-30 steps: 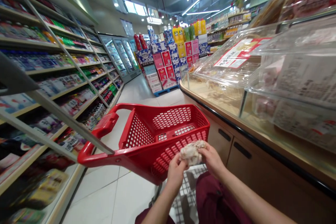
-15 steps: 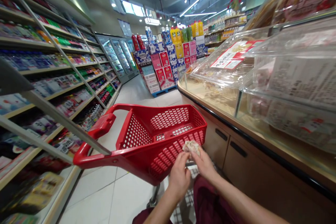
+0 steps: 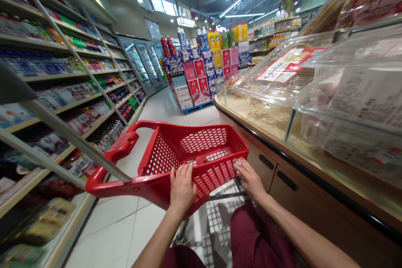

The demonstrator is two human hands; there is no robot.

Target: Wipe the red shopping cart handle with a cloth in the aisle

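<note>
A red plastic shopping cart (image 3: 150, 188) with perforated basket walls stands sideways before me. My left hand (image 3: 182, 188) grips its near rim, the fingers hooked over the top edge. At the right end of the same side, my right hand (image 3: 250, 179) presses a crumpled whitish cloth (image 3: 238, 162) against the basket wall. Most of the cloth is hidden by my fingers. No goods show inside the basket.
Drink shelves (image 3: 56, 75) line the left side. On the right, a display counter (image 3: 266, 134) holds clear plastic food boxes (image 3: 282, 71). Stacked cartons (image 3: 197, 79) with bottles on top stand ahead, and glass-door fridges (image 3: 141, 63) lie beyond.
My hands, together on the cloth before, have parted. The left has moved left onto the cart's rim. The right has moved slightly right with the cloth, to the basket's end.
</note>
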